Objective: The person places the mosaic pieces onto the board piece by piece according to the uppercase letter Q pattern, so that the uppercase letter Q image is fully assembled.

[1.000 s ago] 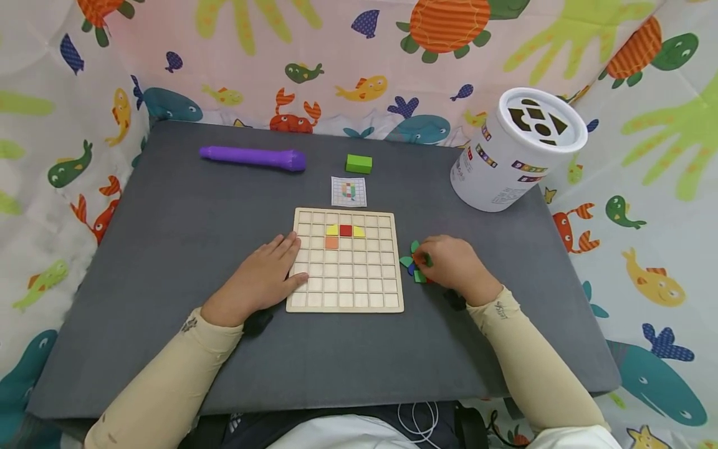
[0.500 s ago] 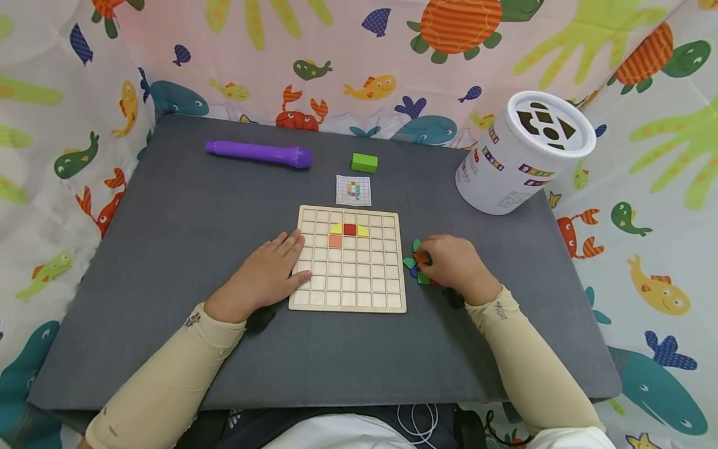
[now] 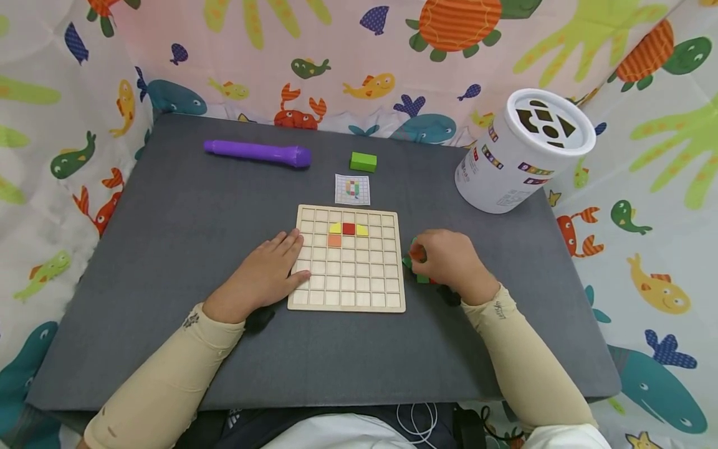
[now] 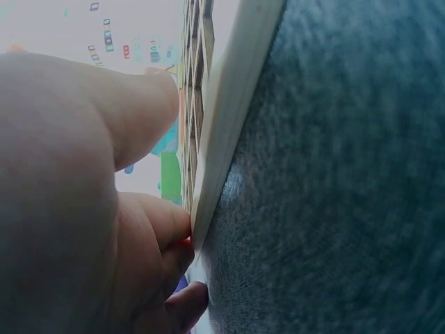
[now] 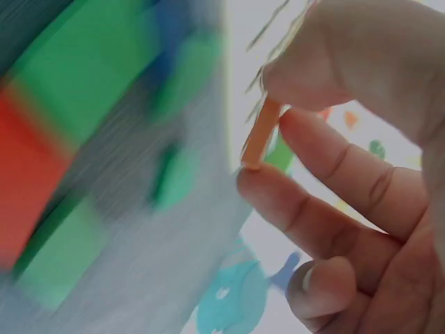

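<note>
A wooden grid board lies mid-table with two yellow pieces, a red square and an orange square in its cells. My left hand rests flat along the board's left edge, fingers straight, thumb over the rim. Right of the board, my right hand pinches an orange tile between thumb and fingers, lifted off the table in the right wrist view. Below it lie loose green pieces, a red piece and a blue one, blurred there and mostly hidden by the hand in the head view.
Behind the board is a small card printed with a coloured grid pattern, then a green block. A purple microphone-shaped stick lies at the back left. A white tub with a shape-hole lid stands at the back right.
My right hand has risen slightly from the loose pieces and shifted toward the board, with the orange tile in its fingers. The left hand stays on the board's edge.
</note>
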A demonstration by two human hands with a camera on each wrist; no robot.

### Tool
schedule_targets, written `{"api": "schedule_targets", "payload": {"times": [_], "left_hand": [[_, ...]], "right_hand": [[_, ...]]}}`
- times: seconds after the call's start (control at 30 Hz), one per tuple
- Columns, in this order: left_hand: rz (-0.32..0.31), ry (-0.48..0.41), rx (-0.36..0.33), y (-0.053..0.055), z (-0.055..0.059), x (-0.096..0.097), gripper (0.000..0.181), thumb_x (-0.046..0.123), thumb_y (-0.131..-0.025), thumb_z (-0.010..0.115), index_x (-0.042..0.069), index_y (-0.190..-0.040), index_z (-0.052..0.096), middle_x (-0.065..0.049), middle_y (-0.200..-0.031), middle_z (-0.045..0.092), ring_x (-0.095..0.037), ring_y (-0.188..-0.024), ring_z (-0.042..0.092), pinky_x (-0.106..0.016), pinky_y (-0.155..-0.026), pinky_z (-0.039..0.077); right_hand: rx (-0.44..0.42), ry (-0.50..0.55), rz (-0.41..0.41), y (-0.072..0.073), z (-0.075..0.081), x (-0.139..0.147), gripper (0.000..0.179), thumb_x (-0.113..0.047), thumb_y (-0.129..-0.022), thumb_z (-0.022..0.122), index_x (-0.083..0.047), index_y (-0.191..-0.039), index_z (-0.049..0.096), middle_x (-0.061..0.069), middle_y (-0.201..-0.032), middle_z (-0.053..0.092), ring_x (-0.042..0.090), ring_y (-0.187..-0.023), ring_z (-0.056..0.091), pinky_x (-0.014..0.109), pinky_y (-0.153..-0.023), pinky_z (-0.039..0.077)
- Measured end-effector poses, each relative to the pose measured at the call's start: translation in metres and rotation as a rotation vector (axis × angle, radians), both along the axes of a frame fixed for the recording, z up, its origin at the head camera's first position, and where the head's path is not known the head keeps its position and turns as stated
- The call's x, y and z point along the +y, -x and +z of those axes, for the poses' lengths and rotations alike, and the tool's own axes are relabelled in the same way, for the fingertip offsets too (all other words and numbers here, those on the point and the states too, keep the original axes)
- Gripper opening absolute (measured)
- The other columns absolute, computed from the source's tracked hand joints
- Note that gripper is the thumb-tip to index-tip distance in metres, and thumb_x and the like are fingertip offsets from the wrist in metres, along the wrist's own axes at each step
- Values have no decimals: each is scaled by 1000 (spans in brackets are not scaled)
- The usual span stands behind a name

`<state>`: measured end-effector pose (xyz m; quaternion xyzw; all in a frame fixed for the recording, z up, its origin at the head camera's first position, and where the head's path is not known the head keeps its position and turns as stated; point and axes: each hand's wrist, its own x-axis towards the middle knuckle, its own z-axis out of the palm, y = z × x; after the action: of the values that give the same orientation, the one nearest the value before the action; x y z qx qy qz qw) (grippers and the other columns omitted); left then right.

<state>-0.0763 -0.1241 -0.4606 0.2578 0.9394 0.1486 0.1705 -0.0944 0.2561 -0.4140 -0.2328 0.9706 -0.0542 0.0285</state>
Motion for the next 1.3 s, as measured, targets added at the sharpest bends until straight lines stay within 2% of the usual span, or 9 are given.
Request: {"api": "schedule_targets", "payload": {"times": [0.23,0.4,0.63,0.77,0.87,0.93,1.0,1.13,1.3], "left_hand": [[1,-4,15,1,-1,-1,81,47,-112,52,-4,-168,22,-19,-176,14,-42,-161,16,-57,-128,18],[-11,-14,30,3,0,6,81,48,-112,52,-3,-168,22,-18,-176,15,-41,-161,17,-57,-128,19],[-36,3,36,8,4,18,83,52,-112,49,0,-169,19,-14,-177,13,-38,-162,14,-55,-129,17],[-44,9,42,9,6,21,82,50,-112,51,-2,-168,21,-16,-176,15,-39,-161,16,-56,-128,18],[-40,15,30,9,6,21,83,51,-112,50,-2,-169,20,-16,-176,14,-39,-161,15,-56,-128,18],[-35,18,24,9,5,20,83,51,-112,50,-1,-169,19,-16,-177,13,-39,-162,14,-56,-129,18],[-31,17,22,9,3,18,83,51,-112,50,-2,-169,19,-17,-177,12,-39,-162,14,-56,-128,18],[-21,10,23,7,-4,12,83,49,-112,51,-3,-168,19,-18,-177,12,-40,-161,14,-56,-128,18],[8,7,8,3,-9,2,84,49,-111,53,-3,-168,20,-18,-176,13,-40,-161,14,-56,-129,17]], "right_hand": [[-27,42,118,7,10,-68,10,-26,-93,78,-21,-85,78,-7,-76,67,12,-63,53,32,-50,43],[-28,34,196,13,-2,-106,13,-30,-96,77,-20,-90,84,-8,-80,74,10,-68,62,31,-54,52],[-13,-46,139,18,-14,-119,9,-34,-95,84,-26,-96,87,-10,-94,77,11,-82,71,35,-67,60],[-35,-24,132,19,-15,-116,8,-34,-95,85,-26,-96,87,-9,-98,76,11,-86,71,35,-69,60],[-79,13,165,19,-13,-109,11,-34,-98,82,-25,-103,87,-8,-104,77,12,-94,71,36,-75,61],[-103,48,151,18,-8,-100,16,-34,-101,78,-24,-109,86,-6,-110,77,14,-102,72,38,-79,61],[-118,74,97,18,0,-86,21,-34,-103,74,-22,-116,85,-4,-116,77,17,-107,71,41,-82,61],[-118,108,-81,16,13,-43,27,-32,-106,69,-18,-125,81,1,-118,76,21,-103,70,47,-81,59],[-178,117,-240,8,8,17,30,-33,-106,68,-15,-128,79,5,-122,74,28,-111,67,55,-93,55]]}}
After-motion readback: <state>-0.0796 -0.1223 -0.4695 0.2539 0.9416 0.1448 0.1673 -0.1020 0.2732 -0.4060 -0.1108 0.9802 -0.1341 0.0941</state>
